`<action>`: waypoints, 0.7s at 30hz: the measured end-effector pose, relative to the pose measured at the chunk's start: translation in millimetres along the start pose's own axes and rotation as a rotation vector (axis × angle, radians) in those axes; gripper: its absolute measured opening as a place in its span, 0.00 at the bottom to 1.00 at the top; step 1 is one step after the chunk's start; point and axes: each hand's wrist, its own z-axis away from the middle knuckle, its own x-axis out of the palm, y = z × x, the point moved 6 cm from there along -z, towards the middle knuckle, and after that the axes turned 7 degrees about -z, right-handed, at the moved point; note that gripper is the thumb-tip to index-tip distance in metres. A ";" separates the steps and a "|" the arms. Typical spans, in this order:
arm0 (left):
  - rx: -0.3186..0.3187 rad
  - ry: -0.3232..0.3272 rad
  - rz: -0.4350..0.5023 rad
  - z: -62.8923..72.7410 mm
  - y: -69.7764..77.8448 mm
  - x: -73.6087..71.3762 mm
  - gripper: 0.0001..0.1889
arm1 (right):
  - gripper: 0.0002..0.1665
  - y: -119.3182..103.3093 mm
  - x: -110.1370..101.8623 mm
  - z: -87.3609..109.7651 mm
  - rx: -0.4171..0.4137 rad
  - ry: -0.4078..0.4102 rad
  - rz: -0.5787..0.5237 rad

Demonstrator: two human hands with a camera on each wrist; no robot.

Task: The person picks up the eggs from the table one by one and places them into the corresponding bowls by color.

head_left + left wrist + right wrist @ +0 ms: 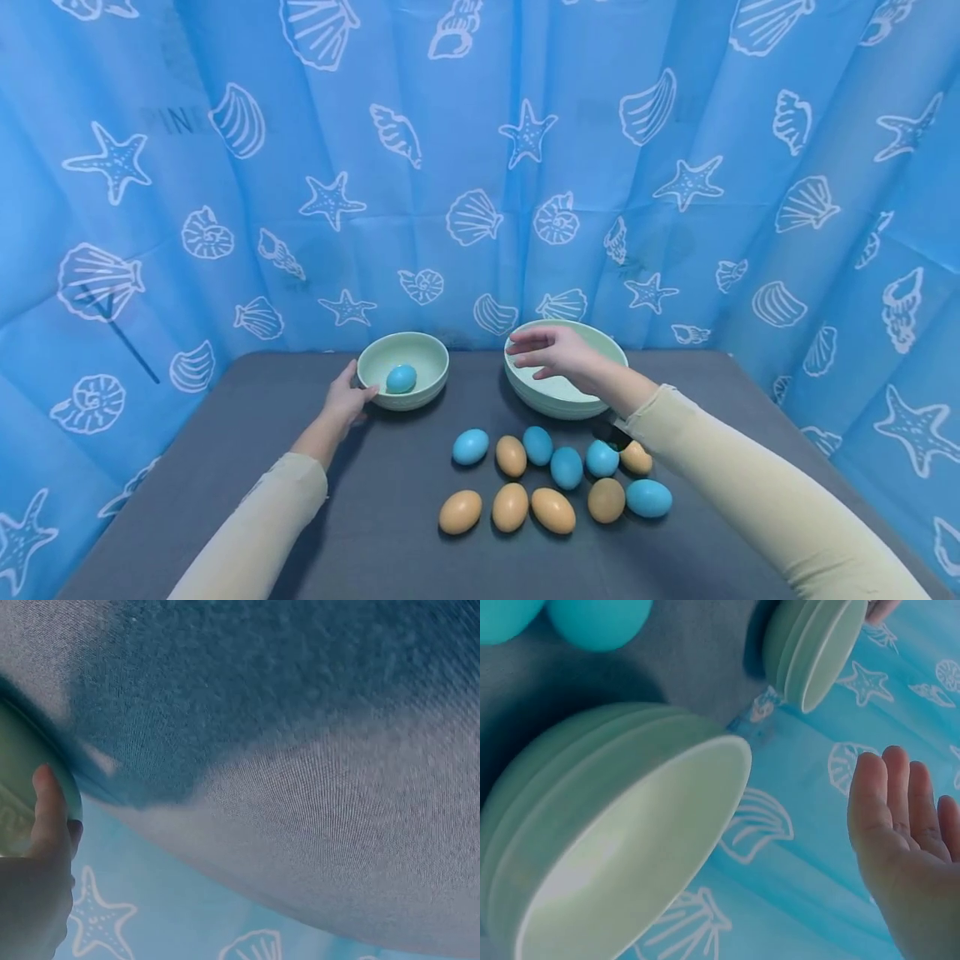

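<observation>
My left hand (348, 402) grips the left side of a small pale green bowl (423, 398), its thumb at the rim. A single blue egg (401, 379) lies inside that bowl. My right hand (558, 357) hovers over a larger pale green bowl (551, 407), fingers extended and apart, holding nothing. In the right wrist view, the large bowl's pale inner wall (641, 840) shows beside the raised palm (907, 847). The left wrist view catches only part of the small bowl (19, 776) with a finger laid along its outside.
Several blue eggs (566, 468) and tan eggs (510, 508) lie loosely in two rows in front of the large bowl. My right sleeve (735, 492) passes close to the rightmost eggs. Behind the dark grey table (390, 533) hangs a blue seashell curtain (472, 150).
</observation>
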 end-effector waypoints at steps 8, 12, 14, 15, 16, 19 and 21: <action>-0.002 0.005 -0.023 1.9 2.6 -0.8 0.39 | 0.29 2.1 -24.6 29.0 0.000 0.025 0.039; -0.002 -0.004 -0.019 3.2 4.9 -0.8 0.39 | 0.30 3.5 -35.9 43.4 0.000 0.058 0.070; -0.005 -0.002 -0.014 3.4 5.5 -0.7 0.39 | 0.30 5.3 -41.4 51.1 -0.002 0.078 0.080; -0.006 -0.003 -0.011 3.7 5.6 -0.7 0.39 | 0.30 6.0 -43.9 55.2 -0.003 0.086 0.087; -0.006 -0.004 -0.010 4.1 5.7 -0.4 0.39 | 0.29 7.0 -46.3 59.1 -0.003 0.094 0.094; -0.010 -0.002 -0.009 4.4 5.3 -0.4 0.39 | 0.30 10.7 -53.7 70.7 0.005 0.114 0.113; -0.010 -0.007 -0.007 4.4 4.8 -0.2 0.39 | 0.31 13.8 -58.4 77.5 0.010 0.124 0.132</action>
